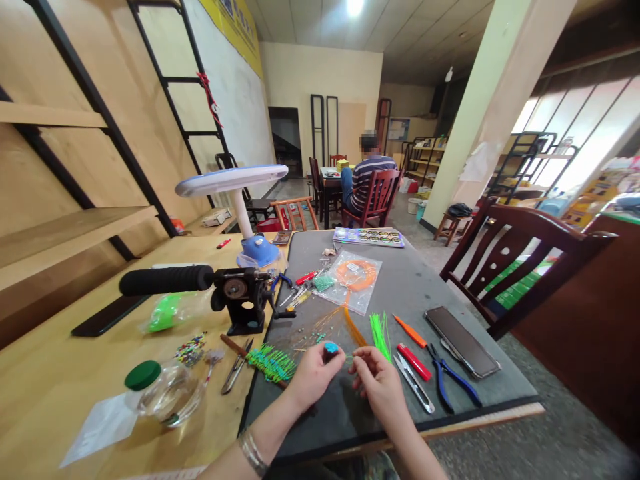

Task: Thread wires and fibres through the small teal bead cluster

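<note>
My left hand [314, 375] is closed around a small dark piece with a turquoise beaded top [331, 347]. Fingertips of my right hand [379, 381] pinch together close beside it, at a thin greenish strand [349, 358] that runs between the two hands. The strand's ends are hidden in the fingers. Left of my left hand lies a stick covered with green and blue threaded bits [273, 363]. Beyond my hands are a bundle of orange-brown strands [354, 327] and a bunch of bright green strands [381, 337].
Right of my hands lie thread snips [414, 383], a red lighter [414, 362], an orange tool [410, 331], blue-handled pliers [454, 380] and a phone [463, 341]. To the left stand a hand-cranked vise [245, 303] and a clear jar [173, 393]. A person sits farther back.
</note>
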Available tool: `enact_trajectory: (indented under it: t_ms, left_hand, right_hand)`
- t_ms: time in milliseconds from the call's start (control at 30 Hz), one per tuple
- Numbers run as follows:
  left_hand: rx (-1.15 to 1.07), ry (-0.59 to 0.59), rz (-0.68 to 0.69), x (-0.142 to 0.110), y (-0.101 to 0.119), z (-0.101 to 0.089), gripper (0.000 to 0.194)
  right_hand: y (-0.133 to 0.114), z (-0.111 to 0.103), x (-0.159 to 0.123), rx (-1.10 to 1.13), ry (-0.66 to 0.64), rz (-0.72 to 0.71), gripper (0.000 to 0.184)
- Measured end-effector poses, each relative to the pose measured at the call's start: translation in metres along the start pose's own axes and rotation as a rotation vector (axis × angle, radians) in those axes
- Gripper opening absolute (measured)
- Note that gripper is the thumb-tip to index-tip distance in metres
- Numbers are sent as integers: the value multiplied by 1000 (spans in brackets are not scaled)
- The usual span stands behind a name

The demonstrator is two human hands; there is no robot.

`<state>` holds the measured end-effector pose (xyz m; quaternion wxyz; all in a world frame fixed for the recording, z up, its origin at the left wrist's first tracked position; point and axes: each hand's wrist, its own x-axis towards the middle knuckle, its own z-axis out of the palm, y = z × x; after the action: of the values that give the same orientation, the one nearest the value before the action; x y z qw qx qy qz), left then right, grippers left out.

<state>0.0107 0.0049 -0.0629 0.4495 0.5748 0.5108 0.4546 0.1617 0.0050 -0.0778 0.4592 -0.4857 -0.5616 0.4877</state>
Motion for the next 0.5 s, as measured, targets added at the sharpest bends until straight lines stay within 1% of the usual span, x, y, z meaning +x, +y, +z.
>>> enact_trajectory:
  t_ms: [33, 100, 167, 200, 233, 300, 333, 400, 500]
  left_hand:
    - [17, 10, 1, 0, 0, -2, 21]
    - [24, 24, 1, 0, 0, -6, 22]
    - [19, 44, 1, -1, 0, -9, 23]
    - [10, 52, -1, -1, 1, -11, 23]
    - [2, 59, -4, -1, 1, -11, 24]
    - [-10, 66, -4, -2, 3, -12, 24]
    - [-11, 66, -1, -2, 4, -11, 25]
    - [-7, 59, 9, -1, 6, -10, 24]
    - [4, 44, 16, 0, 7, -8, 24]
  right_hand:
    - [-2, -11, 1, -110, 46, -48, 35]
    - [-8, -39, 1, -407, 196, -152, 28]
    - [-12, -72, 1, -747, 332, -166, 25]
    - [-14, -88, 1, -873, 386, -155, 24]
    - [-14, -102, 2, -957, 412, -138, 21]
    - [-12, -121, 4, -1087, 411, -143, 19]
    - [-10, -127, 6, -1140, 404, -153, 19]
    - [-6, -130, 14, -1229, 380, -184, 20]
    - [-2, -124, 34, -1303, 301, -192, 20]
